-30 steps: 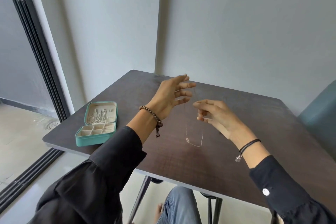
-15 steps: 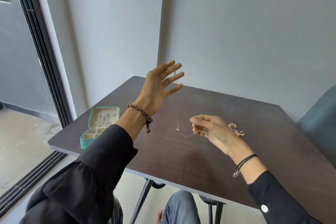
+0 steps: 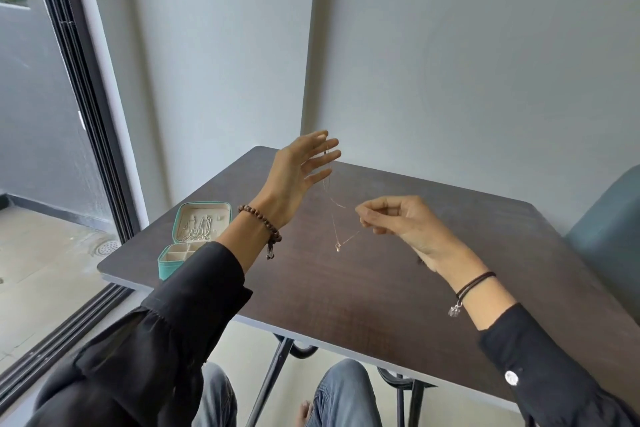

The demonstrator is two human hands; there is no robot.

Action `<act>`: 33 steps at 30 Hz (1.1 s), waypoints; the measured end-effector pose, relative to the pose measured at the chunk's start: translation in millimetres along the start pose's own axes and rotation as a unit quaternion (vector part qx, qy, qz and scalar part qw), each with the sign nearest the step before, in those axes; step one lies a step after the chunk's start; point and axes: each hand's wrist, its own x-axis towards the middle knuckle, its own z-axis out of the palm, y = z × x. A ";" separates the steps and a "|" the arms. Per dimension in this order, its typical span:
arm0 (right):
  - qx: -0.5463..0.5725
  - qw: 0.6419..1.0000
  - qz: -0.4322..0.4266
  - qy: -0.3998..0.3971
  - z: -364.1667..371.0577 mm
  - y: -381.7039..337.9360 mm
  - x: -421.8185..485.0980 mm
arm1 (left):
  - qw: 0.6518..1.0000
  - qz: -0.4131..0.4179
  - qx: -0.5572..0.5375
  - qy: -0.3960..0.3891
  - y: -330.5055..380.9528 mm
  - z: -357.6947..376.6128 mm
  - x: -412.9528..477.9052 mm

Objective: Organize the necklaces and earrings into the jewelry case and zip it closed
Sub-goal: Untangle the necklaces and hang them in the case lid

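Observation:
A thin necklace (image 3: 333, 204) with a small pendant (image 3: 337, 246) hangs in the air above the dark wooden table (image 3: 346, 295). My left hand (image 3: 298, 173) is raised with its fingers spread and holds one end of the chain at its fingertips. Lower and to the right, my right hand (image 3: 398, 222) pinches the chain, and the pendant dangles in the loop between the two hands. The teal jewelry case (image 3: 166, 267) lies open at the table's left edge, with several chains in its lid. My left sleeve hides part of its tray.
The table stands in a corner against grey walls. A sliding glass door (image 3: 86, 97) runs along the left. A teal chair (image 3: 609, 218) stands at the right. My knees show under the table's near edge.
My right hand has risen and now pinches the chain higher, so the pendant swings below both hands. My left hand stays raised. The loose jewelry seen beside my right hand is now out of sight.

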 end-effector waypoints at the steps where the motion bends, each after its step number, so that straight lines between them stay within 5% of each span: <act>1: -0.013 1.000 -0.014 -0.002 -0.2 -7.9 1.1 | 1.000 -0.002 0.017 -0.006 -2.5 0.4 -1.3; 12: -0.091 0.988 -0.117 0.042 -1.5 -56.0 6.2 | 0.977 -0.027 0.168 -0.129 -14.5 18.5 -21.0; 20: -0.024 0.992 -0.084 0.096 3.3 -37.7 -0.7 | 0.971 -0.032 0.202 -0.122 -5.5 23.9 -22.2; 33: 0.222 0.975 0.014 0.008 16.2 -41.5 -4.4 | 0.988 -0.100 0.080 -0.086 -0.3 22.9 -20.9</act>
